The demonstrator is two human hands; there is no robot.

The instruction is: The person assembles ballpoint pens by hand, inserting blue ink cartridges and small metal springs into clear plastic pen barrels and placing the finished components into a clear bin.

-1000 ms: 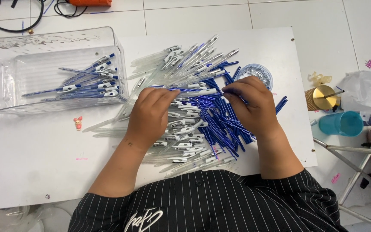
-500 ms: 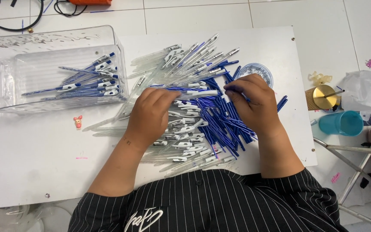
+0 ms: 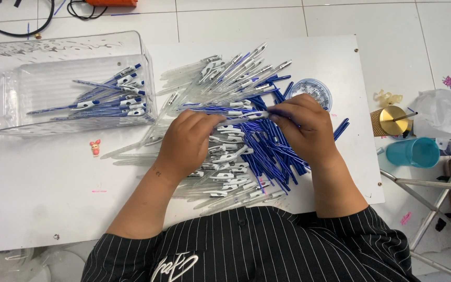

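Note:
A big heap of blue pen refills and clear pen barrels with white clips point(image 3: 246, 151) covers the middle of a white board point(image 3: 43, 198). My left hand point(image 3: 186, 143) and my right hand point(image 3: 304, 128) rest over the heap and hold one pen point(image 3: 225, 110) level between them, the left at its blue end, the right at its clip end. A clear plastic bin point(image 3: 6, 109) at the far left holds several assembled blue pens point(image 3: 110, 96).
A small round clear dish point(image 3: 311, 91) sits behind my right hand. A tiny pink figure point(image 3: 95, 148) lies on the board. Right of the board stand a gold-lidded cup point(image 3: 392, 121), a teal cup point(image 3: 413, 152), a plastic bag point(image 3: 447, 115) and metal legs point(image 3: 429, 214).
Both hands stayed over the heap. The pen between them has been drawn out longer, with my right hand shifting slightly to the right.

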